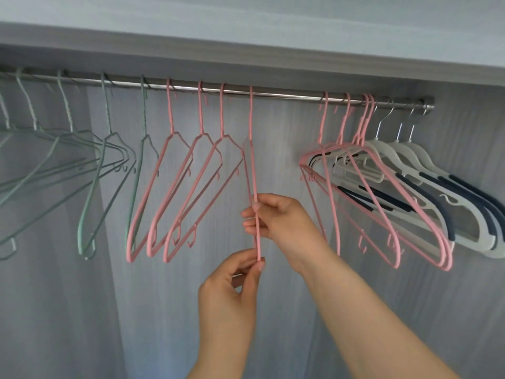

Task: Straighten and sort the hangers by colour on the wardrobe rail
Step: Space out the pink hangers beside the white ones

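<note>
A metal rail (287,93) runs across the wardrobe under a shelf. Several green hangers (90,187) hang at the left, three pink hangers (175,192) to the right of them. One pink hanger (252,160) hangs edge-on near the middle. My right hand (278,218) pinches its lower part, and my left hand (232,291) pinches its bottom tip. Further right hang several more pink hangers (382,203), tilted and overlapping three white hangers with dark grips (442,192).
A grey shelf board (246,47) sits just above the rail. The wardrobe's grey back wall (82,310) lies behind the hangers. A stretch of bare rail shows between the held hanger and the right pink group.
</note>
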`<action>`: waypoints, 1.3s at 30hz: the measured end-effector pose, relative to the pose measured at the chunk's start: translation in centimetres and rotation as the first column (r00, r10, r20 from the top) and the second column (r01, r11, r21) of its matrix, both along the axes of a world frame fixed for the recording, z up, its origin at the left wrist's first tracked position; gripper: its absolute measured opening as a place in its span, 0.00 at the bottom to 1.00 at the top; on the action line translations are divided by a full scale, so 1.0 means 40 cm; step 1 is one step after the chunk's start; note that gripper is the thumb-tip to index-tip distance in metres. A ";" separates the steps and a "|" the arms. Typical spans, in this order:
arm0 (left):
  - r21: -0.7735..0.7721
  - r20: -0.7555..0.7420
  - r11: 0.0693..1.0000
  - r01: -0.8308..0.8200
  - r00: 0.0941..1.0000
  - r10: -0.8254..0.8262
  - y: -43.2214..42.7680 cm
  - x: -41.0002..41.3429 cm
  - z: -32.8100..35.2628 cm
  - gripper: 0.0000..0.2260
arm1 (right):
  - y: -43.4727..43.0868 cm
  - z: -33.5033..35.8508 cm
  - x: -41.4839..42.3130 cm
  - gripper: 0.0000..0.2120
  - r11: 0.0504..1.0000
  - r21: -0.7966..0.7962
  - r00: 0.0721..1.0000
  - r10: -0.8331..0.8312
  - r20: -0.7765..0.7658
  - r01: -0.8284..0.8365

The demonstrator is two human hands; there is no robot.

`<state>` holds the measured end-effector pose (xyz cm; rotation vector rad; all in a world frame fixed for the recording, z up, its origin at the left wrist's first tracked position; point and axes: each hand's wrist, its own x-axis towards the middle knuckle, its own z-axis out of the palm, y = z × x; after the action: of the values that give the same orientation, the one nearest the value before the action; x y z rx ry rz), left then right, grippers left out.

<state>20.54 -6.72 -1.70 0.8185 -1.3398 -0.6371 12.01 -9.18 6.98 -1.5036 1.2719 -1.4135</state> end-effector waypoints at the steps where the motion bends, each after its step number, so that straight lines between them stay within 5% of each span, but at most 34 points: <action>1: -0.003 -0.005 1.000 -0.008 1.000 0.008 0.002 -0.001 -0.003 0.10 | 0.018 0.003 -0.006 0.16 0.996 -0.066 0.981 -0.076 -0.177 0.065; 3: -0.027 -0.015 0.999 -0.047 0.999 0.047 0.008 0.000 -0.009 0.14 | 0.066 0.016 -0.040 0.20 0.934 -0.306 0.859 -0.304 -0.413 0.184; 5: -0.133 0.001 0.982 -0.131 0.991 0.133 0.020 0.001 -0.017 0.18 | 0.119 0.046 -0.086 0.21 0.785 -0.556 0.761 -0.529 -0.376 0.272; 8: -0.343 0.059 0.924 -0.167 0.978 0.199 0.054 -0.024 -0.011 0.16 | 0.113 0.068 -0.164 0.24 0.753 -0.510 0.664 -0.635 -0.396 0.416; 10: -0.382 0.117 0.920 -0.086 0.983 0.141 0.070 -0.060 -0.004 0.15 | 0.076 0.056 -0.178 0.25 0.834 -0.321 0.728 -0.550 -0.410 0.449; 13: -0.237 0.215 0.969 0.063 0.977 -0.011 0.058 -0.096 0.019 0.18 | 0.037 0.034 -0.157 0.20 0.935 -0.100 0.929 -0.350 -0.118 0.339; 17: -0.051 0.287 0.988 0.149 0.949 -0.128 0.018 -0.096 0.032 0.13 | 0.009 0.021 -0.128 0.20 0.947 -0.066 0.948 -0.311 0.067 0.315; 19: -0.084 0.296 0.984 0.158 0.947 -0.127 0.020 -0.090 0.035 0.07 | -0.002 0.016 -0.108 0.20 0.948 -0.084 0.950 -0.304 0.067 0.309; 26: -0.132 0.291 0.984 0.116 0.954 -0.073 0.025 -0.058 0.020 0.10 | -0.038 0.003 -0.061 0.18 0.954 -0.106 0.960 -0.275 0.056 0.279; 30: -0.066 0.262 0.992 0.109 0.961 -0.088 0.026 -0.059 0.008 0.07 | -0.015 0.002 -0.070 0.19 0.952 -0.129 0.949 -0.293 -0.115 0.278; 33: 0.101 0.099 0.977 0.190 0.975 -0.200 0.015 -0.074 -0.027 0.14 | 0.052 0.026 -0.128 0.20 0.871 -0.324 0.766 -0.482 -0.426 0.368; 36: 0.214 0.018 0.932 0.293 0.953 -0.303 0.006 -0.106 -0.062 0.13 | 0.144 0.077 -0.213 0.17 0.647 -0.602 0.518 -0.752 -0.407 0.468; 39: 0.250 -0.028 0.878 0.408 0.909 -0.415 0.013 -0.160 -0.071 0.11 | 0.170 0.101 -0.295 0.16 0.623 -0.566 0.363 -0.779 -0.511 0.541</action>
<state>14.13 -6.20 -4.55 0.7462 -1.4918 -1.1556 0.22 -2.39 11.02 -1.9761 2.5276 -1.5905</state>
